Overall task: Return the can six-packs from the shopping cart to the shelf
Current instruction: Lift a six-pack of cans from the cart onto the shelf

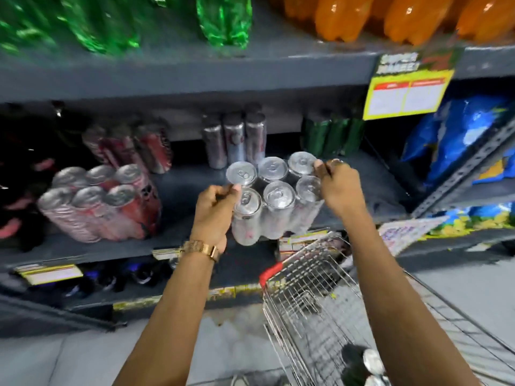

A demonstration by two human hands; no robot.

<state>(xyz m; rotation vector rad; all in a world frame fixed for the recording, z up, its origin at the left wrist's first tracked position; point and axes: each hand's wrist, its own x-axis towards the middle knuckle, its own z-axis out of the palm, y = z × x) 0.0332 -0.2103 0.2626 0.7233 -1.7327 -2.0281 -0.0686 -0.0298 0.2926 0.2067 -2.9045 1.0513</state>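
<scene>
A silver can six-pack (274, 196) in clear wrap is tilted at the front edge of the grey shelf (178, 185). My left hand (214, 213), with a gold watch on the wrist, grips its left side. My right hand (338, 188) grips its right side by the can tops. Both hands are shut on the pack. The wire shopping cart (315, 291) stands below and to the right, with dark cans (359, 363) showing in its bottom near the frame's lower edge.
A red six-pack (100, 204) lies at the shelf's left front, with more red cans (131, 149) behind. Silver cans (234, 140) and green cans (331, 137) stand at the back. Green and orange bottles fill the shelf above. A yellow price sign (407, 90) hangs at right, blue bags beyond.
</scene>
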